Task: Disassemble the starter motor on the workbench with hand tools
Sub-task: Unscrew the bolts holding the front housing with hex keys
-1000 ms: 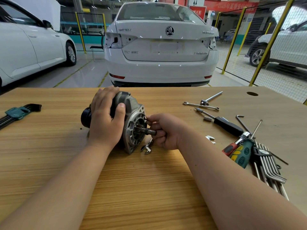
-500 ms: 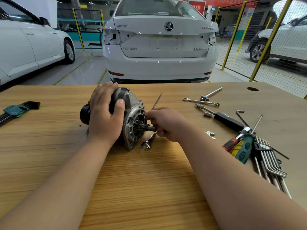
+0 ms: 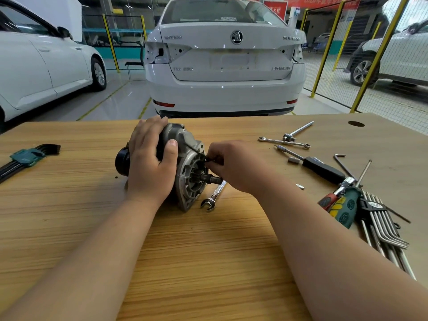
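The starter motor (image 3: 187, 158) lies on its side on the wooden workbench (image 3: 208, 262), its grey flange and pinion shaft (image 3: 212, 178) pointing right. My left hand (image 3: 150, 165) grips the motor body from above, thumb on the housing. At the flange's upper rim, my right hand (image 3: 238, 165) pinches a thin dark piece (image 3: 208, 159); I cannot tell what that piece is. A small combination wrench (image 3: 212, 198) lies on the bench just below the shaft, its far end hidden under my right hand.
To the right lie a T-handle (image 3: 297, 130), a slim wrench (image 3: 283, 142), a black-handled driver (image 3: 324, 170), a green-yellow screwdriver (image 3: 345, 209) and a hex key set (image 3: 382, 228). A green hex key holder (image 3: 27, 156) sits far left. A white car (image 3: 227, 66) stands behind the bench.
My right hand has risen from the pinion shaft to the flange's upper rim and now pinches a thin dark piece there. My left hand has kept its grip on the motor.
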### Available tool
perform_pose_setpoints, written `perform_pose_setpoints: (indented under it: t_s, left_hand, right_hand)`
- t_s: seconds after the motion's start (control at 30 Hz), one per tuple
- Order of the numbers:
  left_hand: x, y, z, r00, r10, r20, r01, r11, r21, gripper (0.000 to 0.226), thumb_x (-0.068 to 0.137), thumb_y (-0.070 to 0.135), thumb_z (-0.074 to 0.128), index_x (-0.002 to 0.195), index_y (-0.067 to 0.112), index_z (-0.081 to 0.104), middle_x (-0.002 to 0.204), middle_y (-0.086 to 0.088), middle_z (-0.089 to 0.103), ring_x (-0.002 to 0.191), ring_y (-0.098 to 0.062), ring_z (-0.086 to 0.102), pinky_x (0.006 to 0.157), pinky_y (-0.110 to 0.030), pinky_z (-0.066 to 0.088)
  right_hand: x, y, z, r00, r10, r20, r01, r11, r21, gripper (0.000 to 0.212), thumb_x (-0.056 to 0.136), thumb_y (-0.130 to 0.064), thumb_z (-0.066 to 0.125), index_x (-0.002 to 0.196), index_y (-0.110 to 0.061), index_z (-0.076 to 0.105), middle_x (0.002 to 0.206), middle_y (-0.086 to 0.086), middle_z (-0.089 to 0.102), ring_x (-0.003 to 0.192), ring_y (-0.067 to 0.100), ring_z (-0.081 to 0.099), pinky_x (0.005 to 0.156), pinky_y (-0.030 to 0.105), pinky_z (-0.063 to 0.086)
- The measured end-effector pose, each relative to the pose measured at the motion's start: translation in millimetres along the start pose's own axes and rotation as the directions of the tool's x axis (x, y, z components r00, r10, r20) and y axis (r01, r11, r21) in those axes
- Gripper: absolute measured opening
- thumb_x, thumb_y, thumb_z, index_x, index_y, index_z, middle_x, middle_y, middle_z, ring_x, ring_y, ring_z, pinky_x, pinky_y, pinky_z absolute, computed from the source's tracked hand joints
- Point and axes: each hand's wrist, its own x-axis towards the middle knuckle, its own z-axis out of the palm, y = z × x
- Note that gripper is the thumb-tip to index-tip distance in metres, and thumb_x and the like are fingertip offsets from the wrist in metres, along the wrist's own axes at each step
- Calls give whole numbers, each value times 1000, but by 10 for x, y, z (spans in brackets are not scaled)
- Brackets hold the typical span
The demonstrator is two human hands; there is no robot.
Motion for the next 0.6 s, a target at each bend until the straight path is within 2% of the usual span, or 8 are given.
perform_pose_setpoints:
  t_s: [0.1,0.17,0.23,0.3,0.33,0.4,0.6]
  left_hand:
    - [-5,7,-11,1000,1,1,-1,1000,-8,48,91,29,43,137,15,51,145,-2,44,142,-17,25,115,-25,16]
    - [-7,8,-13,1000,1,7,-1,1000,-12,49,91,30,43,137,15,50,146,-2,44,143,-19,25,117,-31,18]
    - [-7,10,-13,1000,-1,10,2,1000,-16,49,91,30,43,137,15,50,146,-2,44,143,-19,25,117,-34,19]
    - [-6,14,-13,1000,-4,13,5,1000,-14,49,91,30,43,138,16,50,147,-1,43,143,-18,24,118,-34,19]
    - [-9,13,-14,1000,-5,14,5,1000,-13,49,91,30,43,138,16,50,147,-1,43,144,-18,24,118,-34,19]
    - [-6,10,-16,1000,-5,15,5,1000,-15,49,91,30,43,138,16,50,147,-1,42,144,-18,23,117,-31,17]
    - [2,-2,-9,1000,4,10,-4,1000,-14,49,92,30,43,137,15,50,146,-2,43,143,-18,24,116,-28,16]
  right_hand:
    - [-27,21,-11,997,-61,-38,60,997,-41,5,91,-22,64,88,-19,66,71,-13,51,68,15,51,59,30,46]
    - [-62,70,-11,997,34,-73,-29,997,74,7,90,-25,65,82,-24,64,69,-16,55,65,9,55,56,27,47]
    - [-89,101,4,979,198,-46,-179,945,275,18,89,-29,66,71,-28,60,60,-17,55,55,0,52,50,16,41]
    - [-91,99,26,948,310,70,-310,851,424,24,88,-31,66,69,-19,60,56,-12,53,50,6,47,50,21,40]
    - [-89,85,48,927,346,146,-371,783,499,24,89,-30,65,71,-14,61,55,-6,53,49,11,46,50,27,41]
    - [-70,44,96,877,398,269,-473,622,624,20,90,-25,62,76,-11,64,53,-3,52,44,13,44,47,28,38]
    - [5,-31,157,770,511,382,-578,302,758,15,91,-20,61,82,-10,64,46,-7,47,38,9,38,41,21,34]
